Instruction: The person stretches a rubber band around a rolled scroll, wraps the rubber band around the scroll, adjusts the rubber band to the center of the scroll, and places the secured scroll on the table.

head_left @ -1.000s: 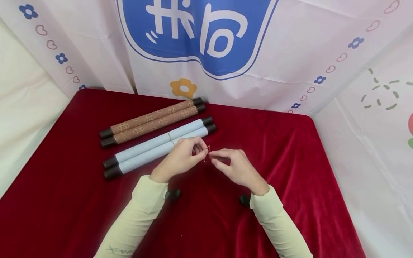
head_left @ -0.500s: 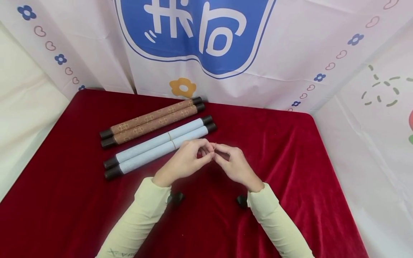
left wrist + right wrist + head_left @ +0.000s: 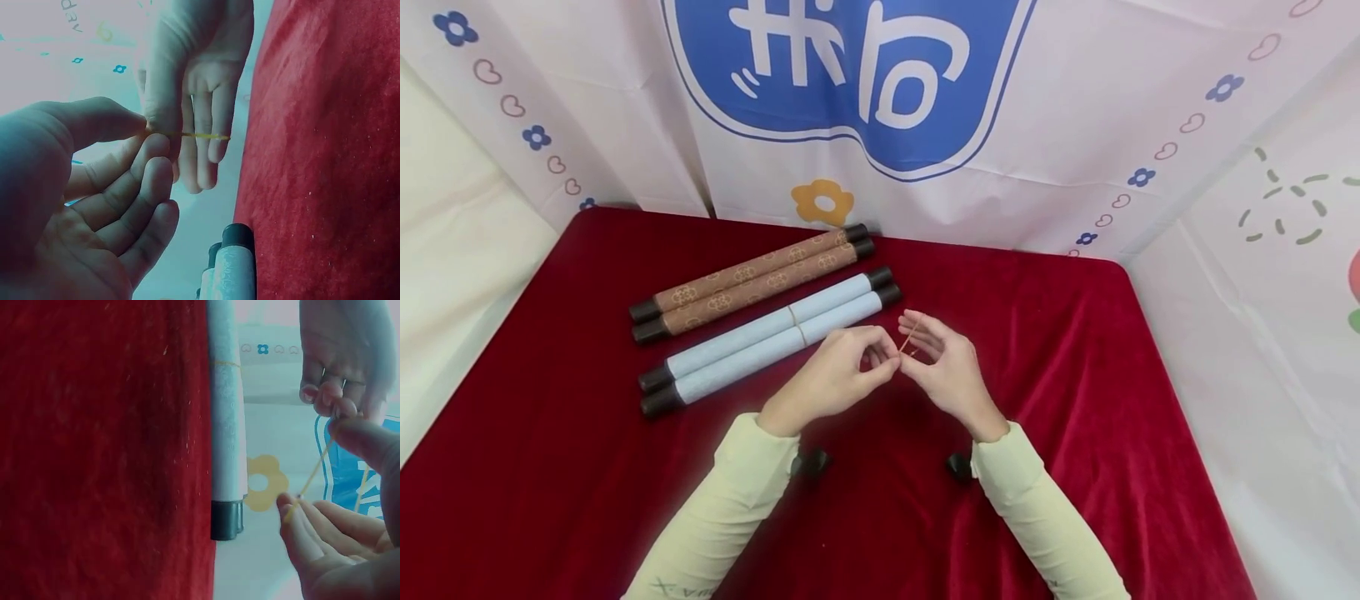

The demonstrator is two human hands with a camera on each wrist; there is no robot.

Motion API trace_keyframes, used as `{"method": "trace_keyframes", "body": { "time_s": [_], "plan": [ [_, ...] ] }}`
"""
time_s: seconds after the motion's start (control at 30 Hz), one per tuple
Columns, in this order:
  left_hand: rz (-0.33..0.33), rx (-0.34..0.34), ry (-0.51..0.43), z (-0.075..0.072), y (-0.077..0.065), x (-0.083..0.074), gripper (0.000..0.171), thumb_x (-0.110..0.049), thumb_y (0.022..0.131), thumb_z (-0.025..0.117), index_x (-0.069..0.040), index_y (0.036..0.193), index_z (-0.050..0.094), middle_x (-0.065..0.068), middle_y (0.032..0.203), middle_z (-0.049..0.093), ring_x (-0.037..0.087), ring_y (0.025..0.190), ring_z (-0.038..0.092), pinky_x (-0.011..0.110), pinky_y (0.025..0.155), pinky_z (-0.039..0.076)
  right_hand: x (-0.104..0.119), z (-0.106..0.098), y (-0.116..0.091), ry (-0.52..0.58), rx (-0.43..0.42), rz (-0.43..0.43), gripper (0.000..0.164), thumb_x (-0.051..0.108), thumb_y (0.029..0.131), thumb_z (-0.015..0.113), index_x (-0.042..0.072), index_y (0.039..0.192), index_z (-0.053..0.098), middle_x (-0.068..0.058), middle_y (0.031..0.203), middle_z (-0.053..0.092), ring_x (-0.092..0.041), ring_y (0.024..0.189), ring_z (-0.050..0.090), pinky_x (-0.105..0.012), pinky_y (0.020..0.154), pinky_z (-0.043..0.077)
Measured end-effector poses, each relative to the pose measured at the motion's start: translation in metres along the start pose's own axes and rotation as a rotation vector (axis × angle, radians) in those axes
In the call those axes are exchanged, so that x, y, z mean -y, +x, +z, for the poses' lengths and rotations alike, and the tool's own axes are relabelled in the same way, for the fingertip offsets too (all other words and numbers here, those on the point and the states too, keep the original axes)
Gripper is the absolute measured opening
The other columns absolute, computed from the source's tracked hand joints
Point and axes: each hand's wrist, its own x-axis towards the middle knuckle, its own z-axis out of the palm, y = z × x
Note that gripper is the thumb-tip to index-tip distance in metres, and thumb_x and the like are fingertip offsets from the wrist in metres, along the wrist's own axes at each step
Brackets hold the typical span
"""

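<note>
A thin yellowish rubber band [image 3: 910, 335] is stretched between my hands above the table. My left hand [image 3: 838, 371] pinches one end of it between thumb and index finger. My right hand [image 3: 951, 371] has its fingers spread, and the band runs from its fingertips to its thumb, as the right wrist view shows. Thumb and pinch meet at one point of the band [image 3: 315, 465]. Behind the left hand lies a pair of light-blue rolls [image 3: 737, 337] with black end caps, side by side, with a similar thin band [image 3: 792, 315] around their middle.
Farther back lies a pair of brown patterned rolls [image 3: 722, 282], also black-capped, parallel to the blue pair. Red velvet cloth [image 3: 1037, 333] covers the table. A white printed curtain [image 3: 1000, 200] hangs behind the far edge.
Both hands came together slightly to the right. The fingers of my right hand then spread upward, stretching the band away from the left hand's pinch. The rolls have not moved.
</note>
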Motion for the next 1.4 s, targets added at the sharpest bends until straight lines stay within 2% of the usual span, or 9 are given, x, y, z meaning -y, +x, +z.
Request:
{"method": "trace_keyframes", "body": {
  "time_s": [0.23,0.37,0.53,0.7,0.8,0.9,0.97,1.2,1.4],
  "plan": [
    [-0.024,0.033,0.016,-0.006,0.002,-0.002,0.004,-0.013,0.096,0.072,-0.01,0.095,0.07,-0.001,0.084,0.072,0.009,0.08,0.067,0.036,0.077,0.06,0.007,-0.009,-0.002,-0.154,0.039,0.049,0.066,0.013,0.085,0.087,0.001,0.144,0.059,-0.021,0.136,0.07,-0.032,0.125,0.071,-0.041,0.107,0.056],
    [-0.033,0.023,0.057,-0.02,0.002,-0.001,0.006,-0.013,0.097,0.072,-0.008,0.101,0.071,0.002,0.09,0.074,0.013,0.085,0.07,0.039,0.081,0.061,0.013,-0.015,-0.003,-0.258,0.083,0.086,0.078,0.028,0.081,0.092,0.002,0.145,0.057,-0.019,0.135,0.07,-0.034,0.123,0.071,-0.044,0.106,0.057],
    [-0.037,0.015,0.24,-0.048,0.004,0.006,0.023,-0.014,0.096,0.073,0.0,0.115,0.072,0.012,0.108,0.076,0.025,0.102,0.073,0.045,0.093,0.06,0.018,-0.02,-0.007,-0.417,0.182,0.115,0.094,0.047,0.072,0.093,0.005,0.147,0.053,-0.012,0.137,0.065,-0.03,0.123,0.069,-0.045,0.106,0.056],
    [-0.093,0.069,0.411,-0.085,0.007,0.017,0.042,-0.015,0.097,0.071,0.007,0.132,0.065,0.023,0.129,0.07,0.038,0.122,0.068,0.054,0.104,0.054,0.019,-0.026,-0.009,-0.534,0.281,0.14,0.105,0.055,0.07,0.091,0.007,0.151,0.046,-0.006,0.135,0.061,-0.027,0.128,0.062,-0.045,0.107,0.054],
    [-0.123,0.111,0.481,-0.108,0.012,0.027,0.042,-0.015,0.097,0.07,0.009,0.13,0.063,0.025,0.127,0.068,0.04,0.119,0.066,0.056,0.101,0.053,0.018,-0.03,-0.01,-0.564,0.309,0.147,0.107,0.056,0.07,0.092,0.007,0.152,0.043,-0.006,0.136,0.059,-0.027,0.129,0.06,-0.044,0.108,0.052],
    [-0.162,0.139,0.555,-0.128,0.019,0.039,0.04,-0.016,0.095,0.071,0.01,0.124,0.063,0.026,0.121,0.066,0.039,0.108,0.064,0.056,0.094,0.054,0.017,-0.034,-0.009,-0.581,0.315,0.151,0.109,0.056,0.069,0.092,0.006,0.153,0.042,-0.008,0.137,0.059,-0.027,0.13,0.059,-0.044,0.108,0.052],
    [-0.222,0.163,0.597,-0.138,0.023,0.047,0.045,-0.018,0.094,0.073,0.011,0.126,0.061,0.026,0.12,0.064,0.038,0.105,0.063,0.056,0.093,0.053,0.017,-0.037,-0.008,-0.598,0.311,0.157,0.111,0.059,0.069,0.091,0.007,0.153,0.042,-0.009,0.137,0.059,-0.026,0.13,0.059,-0.045,0.107,0.053],
    [-0.411,0.265,0.635,-0.153,0.03,0.08,0.063,-0.027,0.09,0.078,0.012,0.133,0.056,0.026,0.123,0.059,0.038,0.108,0.059,0.057,0.098,0.052,0.019,-0.044,-0.005,-0.68,0.307,0.177,0.112,0.068,0.068,0.088,0.012,0.154,0.041,-0.005,0.139,0.059,-0.023,0.128,0.06,-0.05,0.097,0.056],
    [-0.518,0.328,0.645,-0.155,0.037,0.093,0.092,-0.032,0.089,0.081,0.016,0.153,0.036,0.034,0.151,0.046,0.046,0.137,0.049,0.064,0.114,0.044,0.021,-0.045,-0.003,-0.682,0.309,0.162,0.112,0.067,0.068,0.087,0.013,0.155,0.041,-0.006,0.14,0.059,-0.023,0.128,0.059,-0.052,0.096,0.057]
  ]
}}
